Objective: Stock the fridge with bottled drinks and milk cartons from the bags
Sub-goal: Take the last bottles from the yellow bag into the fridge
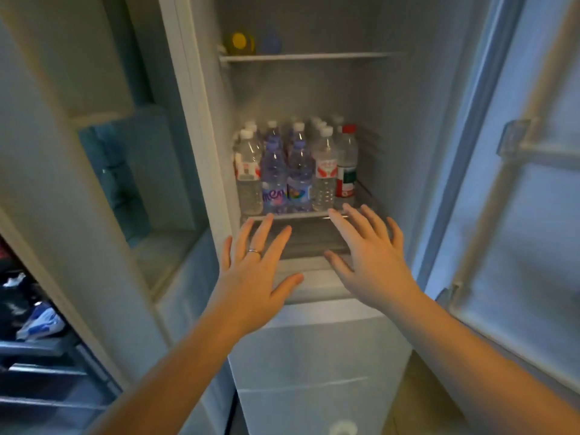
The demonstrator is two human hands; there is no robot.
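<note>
The fridge stands open in front of me. Its middle shelf [298,216] holds several water bottles in rows: clear ones with red-and-white labels [249,174], purple-labelled ones [274,180], and a red-capped bottle [346,164] at the right. My left hand [254,277], wearing a ring, and my right hand [370,255] are both held out flat with fingers spread just below the shelf's front edge, holding nothing. On the top shelf [314,56] sit a yellow-capped bottle [239,41] and a bluish one [271,42], both blurred.
The fridge door [518,183] is swung open on the right, with door racks [514,142]. A closed lower drawer front [314,340] is below my hands. At the left is a white cabinet side and a dark rack with shoes [40,321].
</note>
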